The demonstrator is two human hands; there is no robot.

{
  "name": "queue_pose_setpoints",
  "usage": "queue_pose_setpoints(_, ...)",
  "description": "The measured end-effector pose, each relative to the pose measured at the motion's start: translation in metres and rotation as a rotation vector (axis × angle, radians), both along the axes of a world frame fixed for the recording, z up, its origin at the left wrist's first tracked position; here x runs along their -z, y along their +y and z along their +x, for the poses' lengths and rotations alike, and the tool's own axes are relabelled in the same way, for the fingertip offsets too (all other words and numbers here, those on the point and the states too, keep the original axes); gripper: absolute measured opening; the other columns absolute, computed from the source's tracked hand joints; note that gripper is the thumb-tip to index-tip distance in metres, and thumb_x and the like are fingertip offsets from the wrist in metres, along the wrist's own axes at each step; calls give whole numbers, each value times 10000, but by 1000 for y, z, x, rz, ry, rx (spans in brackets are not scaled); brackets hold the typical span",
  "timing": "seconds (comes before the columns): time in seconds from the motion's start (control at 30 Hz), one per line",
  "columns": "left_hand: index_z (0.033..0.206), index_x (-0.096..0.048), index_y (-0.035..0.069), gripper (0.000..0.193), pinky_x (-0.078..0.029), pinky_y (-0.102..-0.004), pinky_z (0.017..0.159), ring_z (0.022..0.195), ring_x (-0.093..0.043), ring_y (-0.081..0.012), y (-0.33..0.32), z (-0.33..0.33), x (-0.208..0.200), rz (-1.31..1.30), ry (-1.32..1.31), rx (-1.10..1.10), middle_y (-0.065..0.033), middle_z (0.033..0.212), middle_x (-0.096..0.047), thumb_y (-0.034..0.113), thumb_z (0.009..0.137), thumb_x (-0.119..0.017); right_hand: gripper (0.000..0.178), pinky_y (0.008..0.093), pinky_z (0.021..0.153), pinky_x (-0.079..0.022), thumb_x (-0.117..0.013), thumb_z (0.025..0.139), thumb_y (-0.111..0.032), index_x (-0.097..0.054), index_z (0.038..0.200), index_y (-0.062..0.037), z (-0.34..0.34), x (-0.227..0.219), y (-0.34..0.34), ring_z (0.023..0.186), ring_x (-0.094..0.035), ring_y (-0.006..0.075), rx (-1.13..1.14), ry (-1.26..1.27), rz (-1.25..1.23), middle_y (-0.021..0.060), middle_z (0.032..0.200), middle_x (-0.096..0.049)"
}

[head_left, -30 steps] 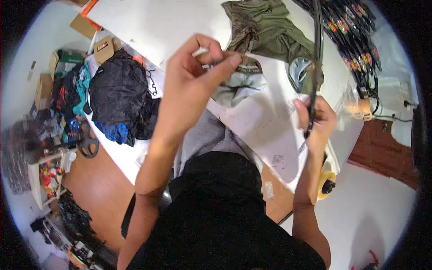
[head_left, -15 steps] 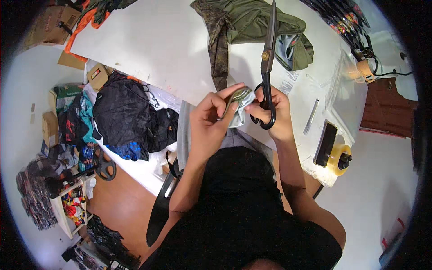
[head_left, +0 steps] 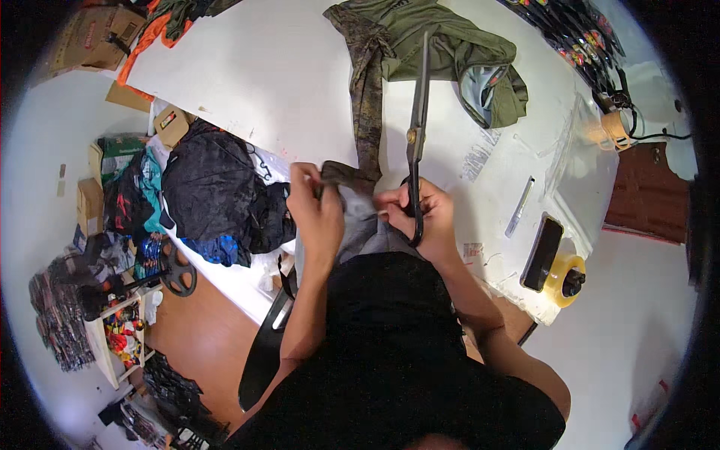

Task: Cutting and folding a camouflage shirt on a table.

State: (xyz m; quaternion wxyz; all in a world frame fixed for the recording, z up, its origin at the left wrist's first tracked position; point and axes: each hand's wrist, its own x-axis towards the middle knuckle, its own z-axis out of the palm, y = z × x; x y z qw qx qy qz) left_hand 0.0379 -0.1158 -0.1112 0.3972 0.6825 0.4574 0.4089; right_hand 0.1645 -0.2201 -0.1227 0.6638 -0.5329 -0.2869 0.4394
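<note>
An olive green garment (head_left: 427,41) lies at the far side of the white table, and its camouflage sleeve (head_left: 367,112) stretches down toward me. With closed fingers, my left hand (head_left: 319,221) grips the dark edge of the sleeve's end, where a pale grey inner side shows. Large black-handled scissors (head_left: 418,112) hang on my right hand (head_left: 431,225), their long blades together and pointing away over the table. The thumb and fingertips of that hand also pinch at the sleeve end; the exact spot is blurred.
To the left sits a heap of black clothing (head_left: 210,172) beside cardboard pieces (head_left: 171,126). On the right lie a cutter knife (head_left: 520,206), a black phone (head_left: 541,253) and a yellow tape roll (head_left: 568,279). Packed dark bags (head_left: 566,37) lie at the far right.
My hands have moved apart, the left one leftward, spreading the sleeve end that was bunched between them. The scissors have shifted left and lower with my right hand.
</note>
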Motion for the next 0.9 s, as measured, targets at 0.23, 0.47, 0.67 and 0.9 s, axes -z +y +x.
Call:
queue_pose_setpoints(0.23,1187,-459,-13,463,-450,-254,826,923,-598,-180,25,-36,-30,-161,-281,-14,-157,1002,-615,-135,765,-312,137,264,573,-542,-572,848,16,-451,833,-49,22,0,1,821,-674,224,-65,149,-40,173,923,-654)
queue_pose_setpoints(0.47,982,-604,-2,361,-508,-350,685,774,-655,-292,35,-35,-71,-230,97,1284,-224,801,-617,-82,661,-461,132,219,412,-465,-595,863,-40,-471,824,-65,46,4,7,626,-673,188,106,83,-54,161,873,-667)
queue_pose_setpoints(0.67,849,-627,11,231,-479,-371,581,612,-631,-302,49,-65,-63,-284,619,839,-170,634,-601,-13,623,-588,138,213,398,-446,-599,864,-57,-470,817,-59,58,6,4,546,-637,151,243,18,-70,164,843,-667)
queue_pose_setpoints(0.9,704,-426,8,135,-314,-252,505,557,-363,-105,67,-114,-56,243,319,-124,-51,618,-356,-99,639,-477,131,214,404,-444,-599,860,-60,-474,823,-63,66,8,10,517,-615,138,285,26,-65,160,830,-665)
